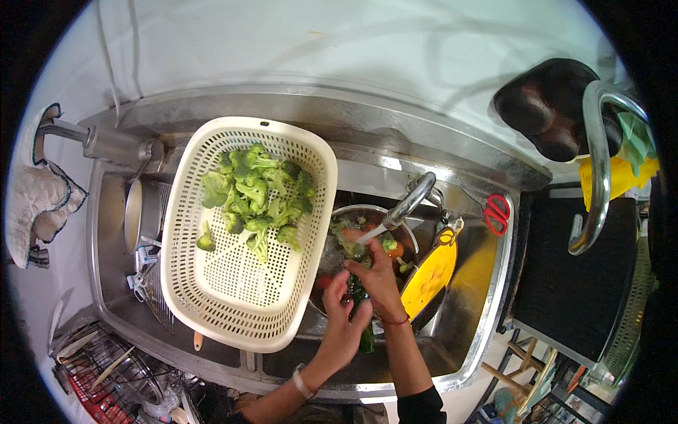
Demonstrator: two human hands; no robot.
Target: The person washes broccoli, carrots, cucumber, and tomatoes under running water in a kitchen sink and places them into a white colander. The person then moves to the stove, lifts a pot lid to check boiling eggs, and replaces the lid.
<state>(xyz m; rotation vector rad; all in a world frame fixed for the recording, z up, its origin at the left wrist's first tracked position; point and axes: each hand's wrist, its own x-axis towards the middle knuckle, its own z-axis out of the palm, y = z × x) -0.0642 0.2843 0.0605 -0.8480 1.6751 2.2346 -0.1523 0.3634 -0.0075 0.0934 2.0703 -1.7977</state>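
My right hand (375, 273) holds a broccoli floret (349, 245) under water running from the faucet (410, 201). Beside it, on the left, my left hand (341, 312) has its fingers apart, and I see nothing gripped in it. Both hands are over a metal bowl (416, 238) of water in the sink, with broccoli pieces, something orange-red (396, 250) and dark green vegetables (365, 339) in or near it. A cream plastic colander basket (249, 318) holding many broccoli florets (254, 193) rests across the sink to the left.
A yellow banana-shaped item (431, 273) lies right of the bowl. Red-handled scissors (496, 214) are at the sink's right rim. A pan (142, 214) stands in the left basin, and a wire rack (111, 371) is at lower left. A curved metal pipe (596, 159) hangs at upper right.
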